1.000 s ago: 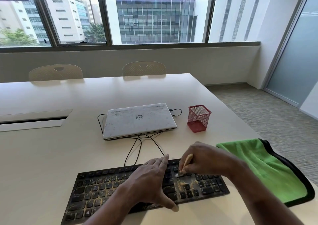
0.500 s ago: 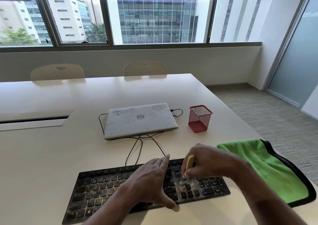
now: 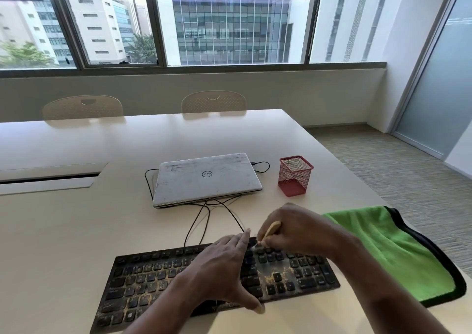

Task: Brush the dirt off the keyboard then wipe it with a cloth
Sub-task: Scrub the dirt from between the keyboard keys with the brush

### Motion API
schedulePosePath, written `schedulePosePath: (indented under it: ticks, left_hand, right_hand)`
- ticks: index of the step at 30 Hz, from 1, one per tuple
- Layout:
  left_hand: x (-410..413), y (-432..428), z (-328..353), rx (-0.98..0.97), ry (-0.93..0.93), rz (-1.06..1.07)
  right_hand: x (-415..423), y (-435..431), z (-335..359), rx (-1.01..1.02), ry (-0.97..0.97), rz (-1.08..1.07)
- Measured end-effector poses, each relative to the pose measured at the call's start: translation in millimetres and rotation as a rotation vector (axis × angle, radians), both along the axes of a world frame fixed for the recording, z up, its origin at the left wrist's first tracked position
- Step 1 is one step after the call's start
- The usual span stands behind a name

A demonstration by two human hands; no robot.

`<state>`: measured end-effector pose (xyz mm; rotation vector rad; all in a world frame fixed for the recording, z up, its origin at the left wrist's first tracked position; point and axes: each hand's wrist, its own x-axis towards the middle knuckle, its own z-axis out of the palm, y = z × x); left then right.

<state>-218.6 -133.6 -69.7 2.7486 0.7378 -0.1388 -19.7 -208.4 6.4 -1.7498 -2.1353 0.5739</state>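
A: Keyboard?
B: Keyboard is dusty, at the near edge of the worktop. Left hand lies flat on it, fingers straight. Right hand grips the brush, bristles on the top keys.
A: Cloth?
B: Cloth lies just right of the keyboard.

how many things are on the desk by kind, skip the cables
computer gear: 2, the keyboard and the laptop
cleaning tools: 2, the brush and the cloth
holders: 1, the mesh cup
total: 5
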Motion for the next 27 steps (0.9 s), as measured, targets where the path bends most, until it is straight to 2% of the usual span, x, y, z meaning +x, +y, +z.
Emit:
schedulePosePath:
  ticks: [6,11,16,20,22,27]
  left_hand:
    - [1,0,-1,0.000,-0.002,0.006]
    - [0,1,-2,-0.004,0.002,-0.001]
    - [1,1,-2,0.001,0.013,-0.005]
    - [2,1,-2,0.001,0.011,0.000]
    - [2,1,-1,0.009,0.003,0.004]
    - [1,0,1,0.002,-0.006,0.008]
  right_hand:
    - [0,-3,-7,-0.168,-0.021,0.030]
    - [9,-6,0,-0.043,-0.024,-0.027]
    - [9,-9,-1,-0.163,-0.065,-0.032]
    - [11,-5,3,-0.066,-0.038,-0.065]
    - [9,-3,2,-0.038,-0.094,-0.067]
    - [17,-7,1,-0.192,-0.093,-0.052]
